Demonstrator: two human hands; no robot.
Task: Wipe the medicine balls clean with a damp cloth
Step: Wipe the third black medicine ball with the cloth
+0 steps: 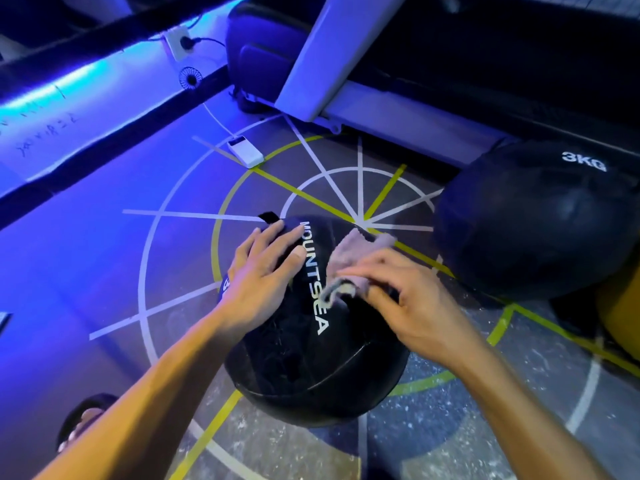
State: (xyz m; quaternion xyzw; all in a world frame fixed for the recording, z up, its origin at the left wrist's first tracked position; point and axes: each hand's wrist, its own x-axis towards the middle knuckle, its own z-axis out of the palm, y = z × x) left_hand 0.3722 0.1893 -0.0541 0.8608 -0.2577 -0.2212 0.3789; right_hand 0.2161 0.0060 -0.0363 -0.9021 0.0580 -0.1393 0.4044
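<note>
— Black leather all round: a second medicine ball (533, 220) marked 3KG sits right of the near ball (311, 358), a white power bank (245, 154) behind on the floor (104, 237).

— And the hands?

— Left hand (263, 278) lies flat, fingers straight, on the ball's top. Right hand (408, 299) presses a grey cloth (349, 261) against it, fingers curled over the cloth.

right hand (412, 303) motion-blurred, fingers hide part of cloth (349, 268). second ball (533, 223) cut by right edge. upper-left wall writing (45, 133) unreadable.
</note>
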